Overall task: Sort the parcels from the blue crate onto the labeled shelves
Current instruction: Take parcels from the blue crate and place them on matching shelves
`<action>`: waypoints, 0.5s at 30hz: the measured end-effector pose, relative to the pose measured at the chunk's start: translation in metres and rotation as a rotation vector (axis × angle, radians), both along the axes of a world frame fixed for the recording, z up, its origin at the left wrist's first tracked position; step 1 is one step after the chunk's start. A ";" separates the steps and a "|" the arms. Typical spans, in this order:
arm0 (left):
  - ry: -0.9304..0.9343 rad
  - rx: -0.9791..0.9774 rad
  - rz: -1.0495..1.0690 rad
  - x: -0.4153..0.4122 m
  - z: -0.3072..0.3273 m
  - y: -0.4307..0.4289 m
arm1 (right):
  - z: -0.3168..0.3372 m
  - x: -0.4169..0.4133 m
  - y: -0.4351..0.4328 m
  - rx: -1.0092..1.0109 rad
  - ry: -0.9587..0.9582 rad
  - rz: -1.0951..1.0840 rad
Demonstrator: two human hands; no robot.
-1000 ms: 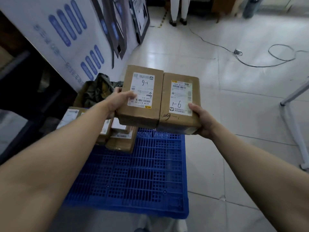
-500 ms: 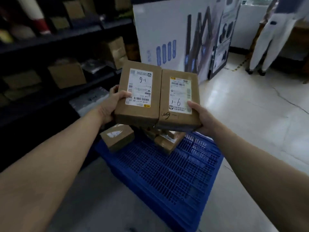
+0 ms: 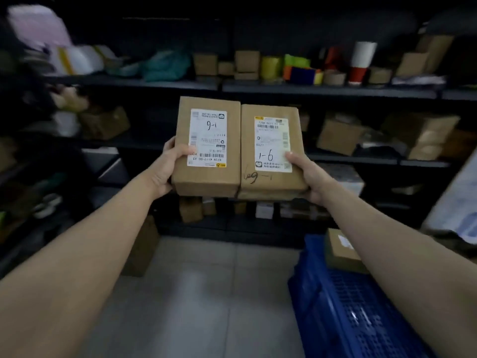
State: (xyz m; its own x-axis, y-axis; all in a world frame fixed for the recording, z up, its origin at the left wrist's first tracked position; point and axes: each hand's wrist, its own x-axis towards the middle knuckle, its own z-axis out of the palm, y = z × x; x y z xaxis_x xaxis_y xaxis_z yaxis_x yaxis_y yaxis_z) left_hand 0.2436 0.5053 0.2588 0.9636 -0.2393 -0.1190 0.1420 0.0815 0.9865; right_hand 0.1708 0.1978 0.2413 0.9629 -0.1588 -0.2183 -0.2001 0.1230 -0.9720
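Observation:
Two brown cardboard parcels are held side by side at chest height in front of dark shelves (image 3: 335, 92). My left hand (image 3: 169, 167) grips the left parcel (image 3: 207, 182) by its left edge; its white label has "9-1" handwritten on it. My right hand (image 3: 308, 174) grips the right parcel (image 3: 271, 180) by its right edge; its label also carries a handwritten "9-1". The two parcels touch along their inner edges. The blue crate (image 3: 348, 313) lies on the floor at lower right, with one brown parcel (image 3: 340, 251) on it.
The shelves hold many cardboard boxes (image 3: 338, 135), bags, tape rolls and a red-and-white cup (image 3: 360, 62). A brown box (image 3: 144, 249) stands on the floor at the shelf's foot. A white panel (image 3: 456, 200) leans at the right edge. Grey floor tiles (image 3: 196, 301) lie in front.
The view has swung left from the open floor and the crate to face the shelves. Both hands keep the same hold on the two parcels; the crate now sits at lower right.

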 end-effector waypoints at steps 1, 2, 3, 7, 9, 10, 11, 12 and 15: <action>0.003 -0.007 0.058 0.006 -0.001 0.032 | 0.002 0.021 0.029 -0.008 -0.008 0.056; 0.002 -0.020 0.109 0.011 -0.002 0.062 | 0.003 0.040 0.057 -0.020 -0.016 0.110; -0.006 -0.037 0.156 0.013 -0.003 0.090 | 0.004 0.058 0.082 -0.032 -0.020 0.161; -0.016 -0.064 0.366 0.005 -0.007 0.192 | 0.007 0.118 0.184 -0.059 -0.022 0.377; -0.001 -0.067 0.480 -0.005 -0.011 0.242 | 0.008 0.143 0.239 -0.046 -0.023 0.490; 0.006 -0.074 0.538 -0.012 -0.012 0.266 | 0.009 0.153 0.268 -0.039 -0.024 0.548; 0.008 -0.082 0.594 -0.021 -0.012 0.290 | 0.009 0.163 0.297 -0.037 -0.024 0.611; 0.006 -0.083 0.650 -0.030 -0.011 0.312 | 0.008 0.172 0.327 -0.040 -0.024 0.676; 0.015 -0.051 0.814 -0.061 -0.012 0.373 | 0.006 0.194 0.417 -0.056 -0.029 0.850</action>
State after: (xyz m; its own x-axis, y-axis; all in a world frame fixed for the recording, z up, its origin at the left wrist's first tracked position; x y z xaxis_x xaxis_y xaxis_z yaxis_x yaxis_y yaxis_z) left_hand 0.1823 0.8784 0.2470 0.8365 0.5296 -0.1408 0.0322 0.2091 0.9774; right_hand 0.3650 0.6145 0.2476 0.7648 0.6107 -0.2051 -0.1779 -0.1059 -0.9783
